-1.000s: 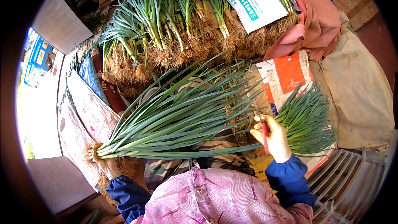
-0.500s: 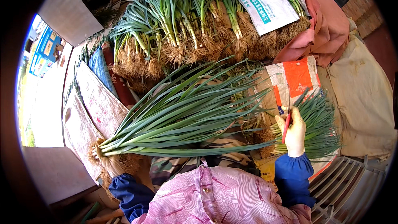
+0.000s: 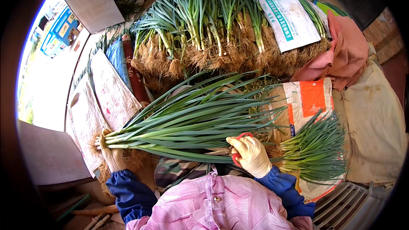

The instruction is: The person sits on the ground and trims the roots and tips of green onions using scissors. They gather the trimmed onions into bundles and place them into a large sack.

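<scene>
My left hand point(image 3: 112, 155), in a pale glove, is closed round the root end of a bunch of green onions point(image 3: 191, 125). Their long leaves fan out to the right across my lap. In my gloved right hand point(image 3: 256, 158) is a pair of scissors point(image 3: 235, 158) with red handles. Its blades point left and lie along the lower leaves of the bunch; whether they are spread or closed on a leaf I cannot tell. Just right of that hand, a smaller pile of green onions point(image 3: 315, 149) rests on a white and orange sack.
Across the back stands a long heap of rooted green onions point(image 3: 200, 30), partly covered by a printed white sack point(image 3: 287, 19). A pink cloth point(image 3: 349, 47) is at its right end. White sacks point(image 3: 110, 89) lie at left, and a slatted metal rack point(image 3: 345, 206) is at lower right.
My right hand has swung left with the scissors, from over the small pile to the lower leaves of the bunch. My left hand keeps its hold; the view has shifted slightly.
</scene>
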`<state>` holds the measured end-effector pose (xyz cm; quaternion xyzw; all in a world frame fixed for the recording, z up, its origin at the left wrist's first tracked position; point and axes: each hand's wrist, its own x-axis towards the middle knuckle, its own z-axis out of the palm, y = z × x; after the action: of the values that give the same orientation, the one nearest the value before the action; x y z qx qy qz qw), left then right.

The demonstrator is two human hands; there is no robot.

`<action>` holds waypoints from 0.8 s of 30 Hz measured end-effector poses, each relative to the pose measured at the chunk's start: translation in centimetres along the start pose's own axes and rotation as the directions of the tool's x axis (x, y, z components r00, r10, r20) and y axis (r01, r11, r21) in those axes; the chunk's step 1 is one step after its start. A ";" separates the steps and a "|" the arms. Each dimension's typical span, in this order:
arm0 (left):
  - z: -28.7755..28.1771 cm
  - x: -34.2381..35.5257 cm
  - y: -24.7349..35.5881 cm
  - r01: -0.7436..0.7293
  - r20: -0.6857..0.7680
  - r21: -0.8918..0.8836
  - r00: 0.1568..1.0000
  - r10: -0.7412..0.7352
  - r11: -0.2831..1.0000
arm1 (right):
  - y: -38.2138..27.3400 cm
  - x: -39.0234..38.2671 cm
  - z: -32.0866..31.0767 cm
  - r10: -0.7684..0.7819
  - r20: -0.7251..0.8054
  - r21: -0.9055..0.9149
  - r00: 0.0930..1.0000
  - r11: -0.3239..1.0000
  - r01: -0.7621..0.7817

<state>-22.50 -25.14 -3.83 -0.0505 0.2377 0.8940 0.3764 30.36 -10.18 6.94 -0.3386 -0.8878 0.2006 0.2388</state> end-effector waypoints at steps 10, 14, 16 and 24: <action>-0.9 1.0 -1.0 0.025 0.020 0.028 0.999 -0.026 0.999 | -1.0 1.2 0.6 0.038 -0.183 -0.068 0.982 0.996 -0.052; -1.0 1.5 -0.9 0.029 0.057 0.049 0.998 -0.032 0.998 | -0.2 1.2 2.0 0.453 -0.385 0.452 0.804 0.852 -0.263; -2.2 2.1 0.2 0.043 0.092 0.035 0.995 -0.046 0.998 | 1.6 1.0 2.0 0.529 -0.274 0.577 0.804 0.759 -0.302; 0.3 0.4 -1.5 0.030 0.029 -0.035 0.999 -0.029 0.999 | 0.6 -0.5 0.9 0.364 -0.231 0.148 0.902 0.930 -0.338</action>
<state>-21.73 -23.91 -4.27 -0.0480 0.2157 0.8931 0.3918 30.49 -10.34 5.73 -0.5029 -0.7624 0.2413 0.3279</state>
